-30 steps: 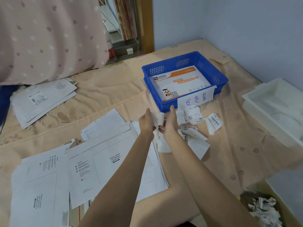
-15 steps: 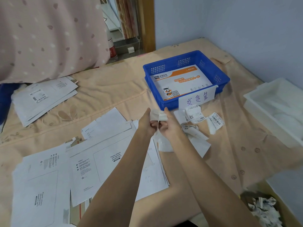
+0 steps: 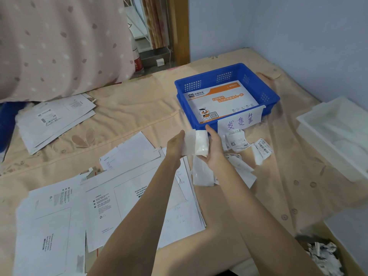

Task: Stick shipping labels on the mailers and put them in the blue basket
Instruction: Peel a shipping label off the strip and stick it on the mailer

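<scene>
Right below the person's forearms, white mailers (image 3: pixel 119 206) lie fanned out flat on the peach bedsheet (image 3: pixel 139 108), printed sides up. Just above them the left hand (image 3: pixel 176 145) and right hand (image 3: pixel 215 148) face each other, each pinching one end of a small white label (image 3: pixel 196 145) held up between them, its backing partly peeled at the left edge. Beside and under the right hand, loose shipping labels (image 3: pixel 239 140) lie curled on the sheet, barcodes showing. Just beyond the fingertips sits the blue basket (image 3: pixel 268 96), a handwritten paper tag on its near wall and one orange-and-white mailer (image 3: pixel 223 100) lying flat inside. Far off to the left, another stack of mailers (image 3: pixel 53 120) rests by the pillow.
</scene>
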{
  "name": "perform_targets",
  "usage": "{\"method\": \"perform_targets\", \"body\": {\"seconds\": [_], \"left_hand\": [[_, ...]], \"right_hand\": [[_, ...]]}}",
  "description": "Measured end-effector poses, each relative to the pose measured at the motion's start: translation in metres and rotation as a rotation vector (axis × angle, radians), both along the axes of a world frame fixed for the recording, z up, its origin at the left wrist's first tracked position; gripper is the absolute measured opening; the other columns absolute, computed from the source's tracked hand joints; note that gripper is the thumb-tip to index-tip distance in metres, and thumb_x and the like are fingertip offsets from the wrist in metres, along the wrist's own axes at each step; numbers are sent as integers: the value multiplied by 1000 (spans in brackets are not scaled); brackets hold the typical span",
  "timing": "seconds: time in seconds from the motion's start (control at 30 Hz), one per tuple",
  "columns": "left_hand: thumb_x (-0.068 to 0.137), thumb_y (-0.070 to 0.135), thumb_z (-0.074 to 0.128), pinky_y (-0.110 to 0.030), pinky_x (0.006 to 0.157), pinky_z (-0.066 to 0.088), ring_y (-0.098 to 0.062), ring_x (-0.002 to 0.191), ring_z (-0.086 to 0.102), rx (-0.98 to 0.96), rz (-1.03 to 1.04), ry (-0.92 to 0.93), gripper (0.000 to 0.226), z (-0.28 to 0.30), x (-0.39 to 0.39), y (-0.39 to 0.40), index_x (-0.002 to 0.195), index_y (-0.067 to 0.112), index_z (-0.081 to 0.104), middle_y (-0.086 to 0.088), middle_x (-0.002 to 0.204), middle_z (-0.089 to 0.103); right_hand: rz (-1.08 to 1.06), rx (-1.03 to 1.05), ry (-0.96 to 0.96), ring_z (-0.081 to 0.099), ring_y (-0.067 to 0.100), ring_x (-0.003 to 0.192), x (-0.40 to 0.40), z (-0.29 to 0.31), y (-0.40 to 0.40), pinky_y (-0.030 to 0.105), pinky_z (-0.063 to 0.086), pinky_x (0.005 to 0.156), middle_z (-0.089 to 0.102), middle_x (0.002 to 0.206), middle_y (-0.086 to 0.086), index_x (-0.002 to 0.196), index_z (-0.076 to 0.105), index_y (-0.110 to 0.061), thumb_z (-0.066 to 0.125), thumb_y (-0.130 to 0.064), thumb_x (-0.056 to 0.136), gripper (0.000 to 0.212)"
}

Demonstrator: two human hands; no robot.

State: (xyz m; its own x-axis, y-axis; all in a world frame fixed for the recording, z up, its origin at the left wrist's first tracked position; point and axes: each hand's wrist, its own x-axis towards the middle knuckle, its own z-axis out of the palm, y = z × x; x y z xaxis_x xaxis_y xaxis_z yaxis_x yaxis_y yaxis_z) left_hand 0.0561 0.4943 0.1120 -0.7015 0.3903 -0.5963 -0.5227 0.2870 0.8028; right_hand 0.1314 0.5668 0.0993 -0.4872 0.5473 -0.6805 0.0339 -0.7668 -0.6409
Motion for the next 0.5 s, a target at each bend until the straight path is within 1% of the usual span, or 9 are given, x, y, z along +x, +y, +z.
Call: {"method": "perform_targets", "body": {"seconds": [0.07, 0.1, 0.17, 0.2, 0.27, 0.33, 0.4, 0.43, 0.5], "left_hand": [[97, 41, 47, -32, 78, 50, -20, 90, 57, -15, -11, -14, 34, -3, -1, -2, 115, 13, 55, -5, 105, 59], [96, 45, 48, -33, 79, 50, -22, 96, 57, 2, -2, -51, 41, -2, 0, -3, 121, 13, 54, -5, 111, 59], [89, 56, 51, -37, 85, 52, -24, 108, 57, 71, 20, -127, 55, -1, 2, -4, 128, 16, 50, -4, 119, 58], [86, 58, 54, -39, 88, 52, -24, 107, 58, 85, 21, -130, 57, -1, 2, -4, 126, 18, 51, -3, 117, 59], [83, 49, 65, -38, 88, 53, -21, 94, 60, 56, -10, -38, 43, -5, 3, -3, 111, 17, 58, 0, 100, 62], [83, 31, 71, -35, 79, 52, -22, 84, 58, 28, -30, 80, 21, -8, 4, -3, 93, 15, 62, 1, 84, 61], [85, 24, 70, -33, 73, 51, -24, 86, 57, 26, -15, 115, 12, -12, 3, -5, 86, 15, 62, -2, 85, 61], [86, 23, 68, -30, 71, 51, -24, 87, 57, 32, 5, 94, 11, -12, 3, -5, 88, 15, 62, -4, 89, 61], [88, 24, 67, -25, 66, 52, -22, 89, 58, 44, 54, 19, 17, -11, 2, -4, 99, 13, 61, -7, 98, 62]], "right_hand": [[48, 168, -136, 62, 21, 102, -3, 1, -1, 36, 50, 94, 67, 105, 4, 101, 64, -16, 69, -42, 82, 33], [47, 261, -202, 60, 19, 98, -3, 1, -2, 35, 48, 95, 66, 95, 1, 93, 64, -16, 67, -37, 85, 22], [26, 413, -231, 56, 17, 88, -4, -1, -4, 33, 45, 89, 60, 77, -3, 83, 65, -9, 65, -28, 88, 20], [17, 477, -232, 55, 16, 82, -4, -4, -5, 32, 45, 84, 58, 73, -4, 84, 66, -3, 65, -26, 89, 24], [4, 558, -243, 51, 12, 68, -4, -5, -8, 26, 43, 73, 56, 67, -3, 84, 66, 0, 66, -26, 87, 26], [-18, 594, -260, 48, 11, 64, -4, -7, -7, 24, 40, 66, 53, 64, -3, 78, 62, -3, 67, -27, 87, 26], [-23, 596, -282, 49, 13, 69, -4, -8, -4, 27, 41, 68, 54, 69, -2, 81, 61, -4, 62, -27, 90, 25], [-27, 554, -285, 51, 14, 72, -5, -8, -3, 27, 42, 69, 56, 75, 0, 85, 61, -4, 59, -26, 92, 24], [-57, 397, -265, 56, 18, 79, -5, -9, 1, 28, 46, 69, 60, 85, 4, 90, 60, -6, 53, -26, 95, 22]]}}
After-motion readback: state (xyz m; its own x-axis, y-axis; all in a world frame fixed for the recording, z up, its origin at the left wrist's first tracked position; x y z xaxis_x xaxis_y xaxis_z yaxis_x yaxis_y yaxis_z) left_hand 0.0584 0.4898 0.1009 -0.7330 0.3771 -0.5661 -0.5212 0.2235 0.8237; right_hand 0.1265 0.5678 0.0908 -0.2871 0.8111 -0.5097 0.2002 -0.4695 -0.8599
